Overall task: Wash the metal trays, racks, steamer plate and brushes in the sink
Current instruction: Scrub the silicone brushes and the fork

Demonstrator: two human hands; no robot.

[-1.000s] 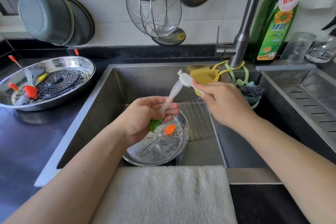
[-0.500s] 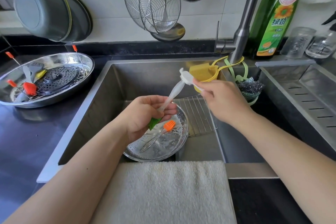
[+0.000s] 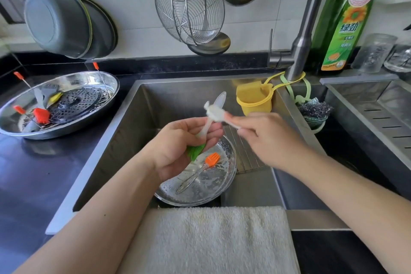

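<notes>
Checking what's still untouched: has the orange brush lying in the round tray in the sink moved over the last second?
No. The orange brush still lies in the round tray, beside the wire rack.

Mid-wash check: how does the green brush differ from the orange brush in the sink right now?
The green brush is held above the sink, head gripped in the left hand, while the right hand wipes its handle with a white cloth; the orange brush lies untouched on the wet round tray. The green head is mostly covered by fingers; the orange head is fully visible. Both have clear handles.
</notes>
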